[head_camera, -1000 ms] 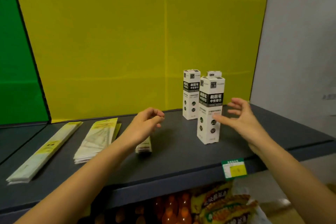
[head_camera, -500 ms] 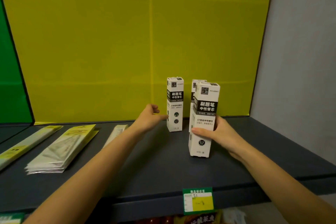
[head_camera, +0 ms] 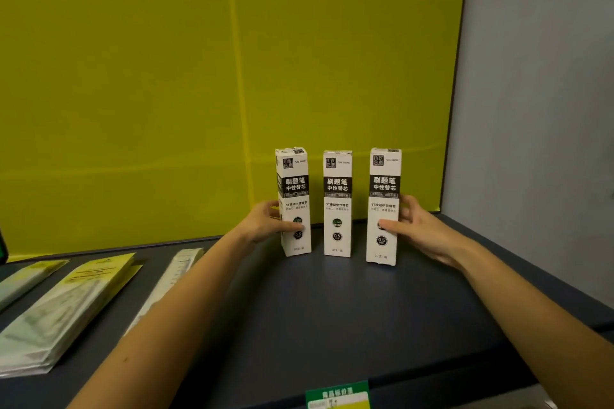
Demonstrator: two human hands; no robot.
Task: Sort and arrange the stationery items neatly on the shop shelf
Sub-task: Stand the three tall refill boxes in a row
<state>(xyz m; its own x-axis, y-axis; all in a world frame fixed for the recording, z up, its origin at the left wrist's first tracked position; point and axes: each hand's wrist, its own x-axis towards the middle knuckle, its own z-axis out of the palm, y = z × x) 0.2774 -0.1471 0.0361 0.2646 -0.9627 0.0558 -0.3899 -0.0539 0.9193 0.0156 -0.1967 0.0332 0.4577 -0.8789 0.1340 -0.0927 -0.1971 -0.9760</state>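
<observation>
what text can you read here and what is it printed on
"刷题笔 中性替芯": black band on the left box, middle box and right box.
"ST按动中性替芯": just under that band on each box.
"0.5": black circle low on each box.
"NO.": top of each box; the digits after it are too blurred.
Price tag: print too blurred to read.
Packets: print too blurred to read.

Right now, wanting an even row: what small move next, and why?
Probably the right hand nudges the right tall white black-banded cardboard box back: its base sits further forward on the dark shelf than the middle box. The left hand grips the left box, turned slightly.
</observation>
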